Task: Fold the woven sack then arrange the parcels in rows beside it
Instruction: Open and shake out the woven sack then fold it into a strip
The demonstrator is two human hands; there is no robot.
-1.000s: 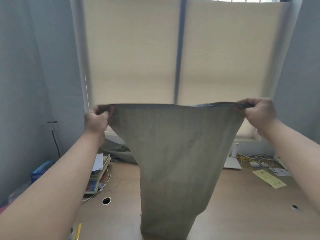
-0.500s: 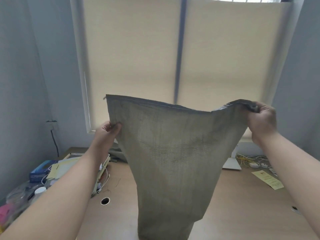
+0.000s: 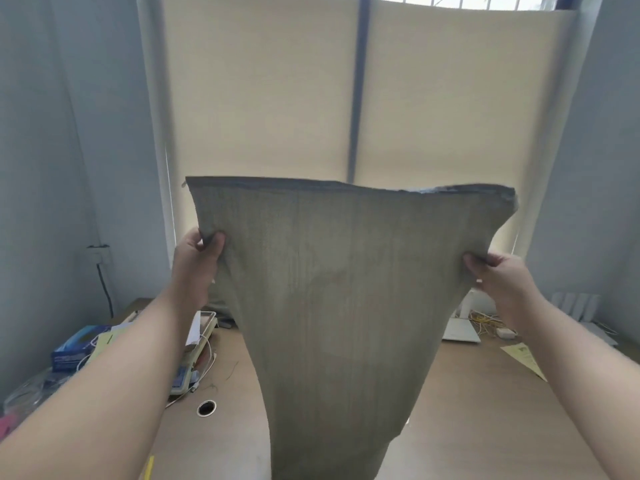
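You have the grey-green woven plastic sack (image 3: pixel 332 306) held up in front of you, hanging flat above the light wooden desk (image 3: pixel 485 410). Your left hand (image 3: pixel 197 258) pinches its side edge at nine o'clock, a little below the top hem; your right hand (image 3: pixel 498 275) is closed on the opposite edge at three o'clock. Gripping both sides below the hem likely keeps the fabric spread and taut so it can be laid down squarely for a fold. The sack's lower end drops out of view at six o'clock. No parcels are visible; clutter, including a blue cardboard box (image 3: pixel 76 348), sits at eight o'clock.
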